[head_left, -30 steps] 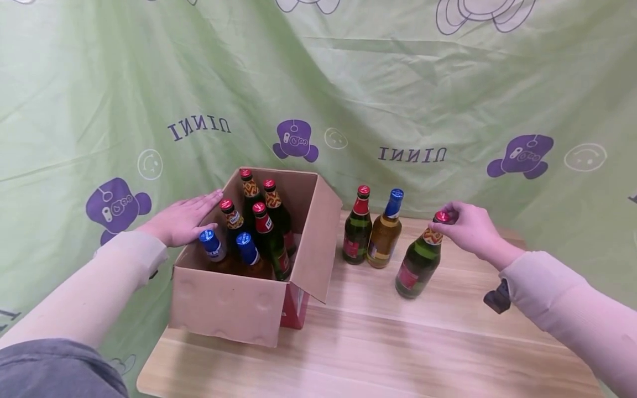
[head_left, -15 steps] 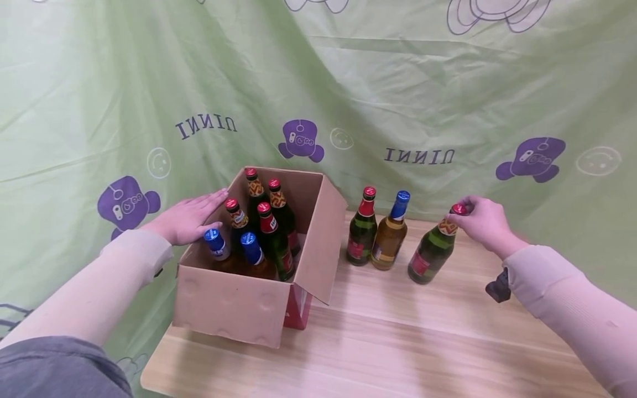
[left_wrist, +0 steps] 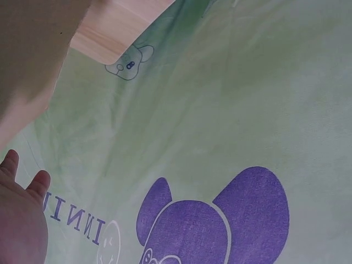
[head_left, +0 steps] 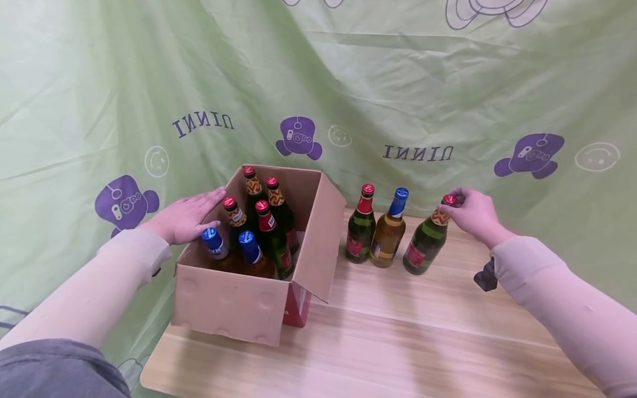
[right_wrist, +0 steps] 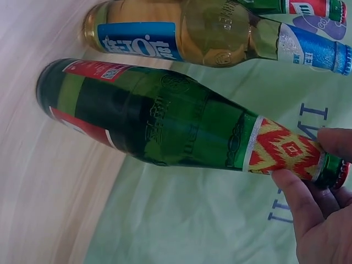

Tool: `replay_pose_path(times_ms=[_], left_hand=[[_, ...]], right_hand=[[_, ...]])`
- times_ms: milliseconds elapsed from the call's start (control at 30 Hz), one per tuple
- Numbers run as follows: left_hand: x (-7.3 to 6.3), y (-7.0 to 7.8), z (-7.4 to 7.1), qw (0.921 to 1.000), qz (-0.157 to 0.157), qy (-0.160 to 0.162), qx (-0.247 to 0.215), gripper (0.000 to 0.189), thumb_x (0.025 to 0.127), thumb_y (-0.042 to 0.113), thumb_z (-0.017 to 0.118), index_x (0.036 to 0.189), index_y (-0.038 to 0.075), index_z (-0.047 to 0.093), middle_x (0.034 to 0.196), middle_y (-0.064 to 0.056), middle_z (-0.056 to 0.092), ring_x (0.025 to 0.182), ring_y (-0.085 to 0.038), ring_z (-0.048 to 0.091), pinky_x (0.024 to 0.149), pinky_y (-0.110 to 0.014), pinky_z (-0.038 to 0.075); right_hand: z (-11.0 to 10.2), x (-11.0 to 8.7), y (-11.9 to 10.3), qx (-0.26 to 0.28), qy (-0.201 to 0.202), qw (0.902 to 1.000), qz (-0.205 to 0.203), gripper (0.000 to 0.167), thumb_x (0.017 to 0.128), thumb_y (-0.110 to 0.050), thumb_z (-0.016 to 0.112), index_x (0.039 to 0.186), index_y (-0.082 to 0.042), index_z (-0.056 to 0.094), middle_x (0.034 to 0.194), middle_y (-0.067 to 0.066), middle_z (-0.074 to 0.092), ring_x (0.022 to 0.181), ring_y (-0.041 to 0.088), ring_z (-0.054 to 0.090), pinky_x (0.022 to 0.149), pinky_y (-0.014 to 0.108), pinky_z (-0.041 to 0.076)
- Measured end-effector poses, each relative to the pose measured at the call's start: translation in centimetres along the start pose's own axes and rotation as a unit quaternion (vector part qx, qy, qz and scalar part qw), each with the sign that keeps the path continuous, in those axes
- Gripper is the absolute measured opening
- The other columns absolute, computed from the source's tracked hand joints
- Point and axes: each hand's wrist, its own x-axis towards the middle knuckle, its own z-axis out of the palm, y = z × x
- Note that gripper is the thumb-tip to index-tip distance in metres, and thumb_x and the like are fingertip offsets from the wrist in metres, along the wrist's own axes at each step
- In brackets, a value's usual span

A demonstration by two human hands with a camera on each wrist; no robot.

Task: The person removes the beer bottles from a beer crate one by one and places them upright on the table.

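My right hand (head_left: 475, 215) pinches a green beer bottle (head_left: 425, 243) by its neck, just below the red cap. A red and gold pattern marks that neck (right_wrist: 286, 147). I cannot tell whether its base touches the table. Just left of it stand an amber bottle (head_left: 388, 235) with a blue cap and a green bottle (head_left: 360, 229) with a red cap, close together. My left hand (head_left: 186, 220) rests with extended fingers on the left rim of an open cardboard box (head_left: 229, 301). Inside are several upright bottles, such as a red-capped one (head_left: 272, 240) and a blue-capped one (head_left: 252, 254).
The box's right flap (head_left: 318, 249) leans outward toward the standing bottles, and its front flap hangs down. Everything stands on a light wooden table (head_left: 378, 342). Behind it hangs a green printed curtain (head_left: 398, 83).
The right hand has carried the green bottle back across the table, first to the right, then slightly left, level with the standing pair. The left hand has stayed on the box rim.
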Motion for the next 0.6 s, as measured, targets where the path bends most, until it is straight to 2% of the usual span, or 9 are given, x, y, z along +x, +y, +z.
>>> replay_pose_path(times_ms=[267,600], left_hand=[[-0.1,0.4,-0.4,0.9998,0.008,0.016,-0.009,0.074,0.107,0.04,0.052,0.157,-0.009,0.03,0.162,-0.03,0.029,0.145,-0.052,0.032,0.115,-0.065,0.03],[-0.2,0.6,-0.6,1.0,-0.002,0.0,-0.008,0.074,0.107,0.039,0.051,0.159,-0.008,0.027,0.164,-0.029,0.026,0.148,-0.05,0.029,0.117,-0.063,0.027]], right_hand=[[0.8,0.5,-0.8,0.015,-0.002,0.9997,-0.018,0.046,0.099,-0.023,0.069,0.123,0.013,0.055,0.114,0.033,0.063,0.102,0.044,0.063,0.084,0.052,0.054],[1.4,0.9,-1.3,0.017,-0.012,0.9995,-0.025,0.043,0.098,-0.021,0.07,0.123,0.011,0.056,0.113,0.032,0.064,0.1,0.043,0.064,0.083,0.049,0.055]])
